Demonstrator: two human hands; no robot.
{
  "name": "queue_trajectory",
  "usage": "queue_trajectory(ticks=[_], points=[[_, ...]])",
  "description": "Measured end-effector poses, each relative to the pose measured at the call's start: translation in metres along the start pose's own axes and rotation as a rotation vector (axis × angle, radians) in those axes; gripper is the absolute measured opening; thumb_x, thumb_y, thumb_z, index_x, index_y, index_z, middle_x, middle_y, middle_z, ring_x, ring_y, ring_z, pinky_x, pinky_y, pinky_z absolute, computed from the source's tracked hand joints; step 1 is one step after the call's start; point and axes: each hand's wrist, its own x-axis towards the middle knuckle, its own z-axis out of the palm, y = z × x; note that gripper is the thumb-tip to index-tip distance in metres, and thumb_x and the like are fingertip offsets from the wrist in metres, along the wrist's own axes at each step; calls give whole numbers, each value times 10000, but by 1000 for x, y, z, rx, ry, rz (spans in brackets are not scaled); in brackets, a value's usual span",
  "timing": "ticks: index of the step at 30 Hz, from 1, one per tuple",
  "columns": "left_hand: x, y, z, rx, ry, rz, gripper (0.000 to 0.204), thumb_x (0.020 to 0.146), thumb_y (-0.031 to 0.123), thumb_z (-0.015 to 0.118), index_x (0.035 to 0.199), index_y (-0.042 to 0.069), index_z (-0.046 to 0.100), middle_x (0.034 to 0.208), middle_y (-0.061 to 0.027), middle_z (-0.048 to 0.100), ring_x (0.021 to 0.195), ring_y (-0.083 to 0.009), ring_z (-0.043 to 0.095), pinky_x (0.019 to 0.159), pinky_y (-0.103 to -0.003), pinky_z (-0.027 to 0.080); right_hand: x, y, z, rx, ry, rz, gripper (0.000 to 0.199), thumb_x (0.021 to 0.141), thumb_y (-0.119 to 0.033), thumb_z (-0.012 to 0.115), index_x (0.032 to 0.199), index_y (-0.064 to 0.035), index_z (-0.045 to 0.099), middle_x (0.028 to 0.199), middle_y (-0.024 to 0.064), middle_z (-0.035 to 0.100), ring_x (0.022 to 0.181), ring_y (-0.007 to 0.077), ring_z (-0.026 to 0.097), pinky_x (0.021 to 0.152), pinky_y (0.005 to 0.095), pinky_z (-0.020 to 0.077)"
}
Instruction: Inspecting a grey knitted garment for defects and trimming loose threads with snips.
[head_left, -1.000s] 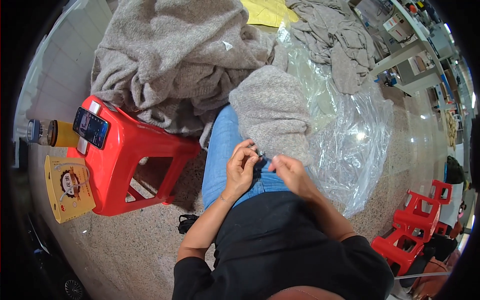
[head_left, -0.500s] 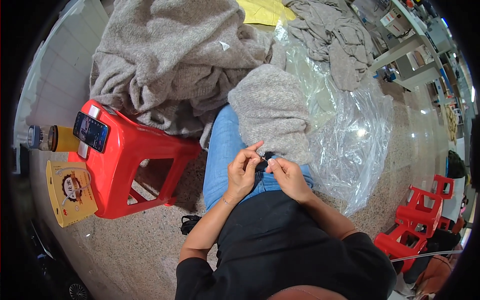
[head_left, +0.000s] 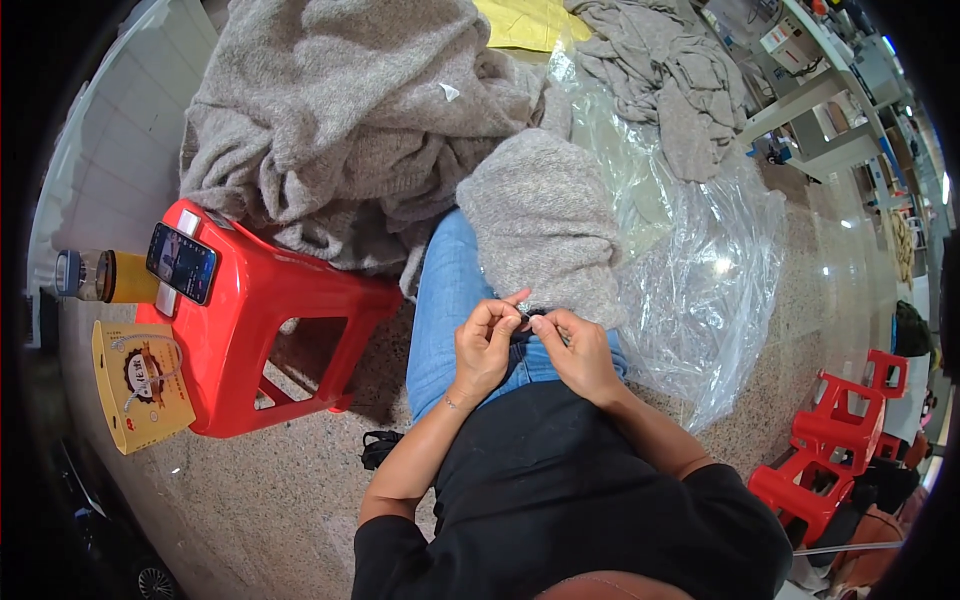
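Over my lap lies a grey-brown knitted piece [head_left: 545,215], bunched across my jeans. At its near edge my left hand [head_left: 485,350] is closed in a pinch of thumb and index finger, with another finger held out. My right hand [head_left: 575,355] pinches too, its fingertips close to those of the left. Between them is something small and dark, too tiny to name. A dark patch shows just behind the fingertips; whether it belongs to the knit cannot be made out.
A large heap of grey knitwear [head_left: 330,110] rises ahead on the left. Beside me, a red stool [head_left: 250,310] holds a phone [head_left: 181,263], a jar [head_left: 130,277] and a yellow box [head_left: 143,385]. Clear plastic sheeting [head_left: 700,290] spreads on the right; red stools [head_left: 840,420] stand farther off.
My right hand has shifted slightly left and up, its fingertips now nearer my left ones. My left hand stays almost in place, still pinching.
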Motion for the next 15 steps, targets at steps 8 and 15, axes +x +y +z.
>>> queue_trajectory(ticks=[8,15], points=[[0,5,3,-28,2,1,41,932,-9,514,903,-32,534,864,-80,629,1135,-252,569,797,-252,506,-1,0,0,34,7,-3,237,904,-263,602,835,-50,681,607,111,604,484,226,554,482,338,401],[0,6,0,97,-72,-6,51,939,-4,499,907,-35,524,936,-110,619,1144,-267,564,802,-266,540,0,13,6,218,-7,55,272,925,-257,586,849,-15,685,540,54,518,483,78,418,467,274,346]])
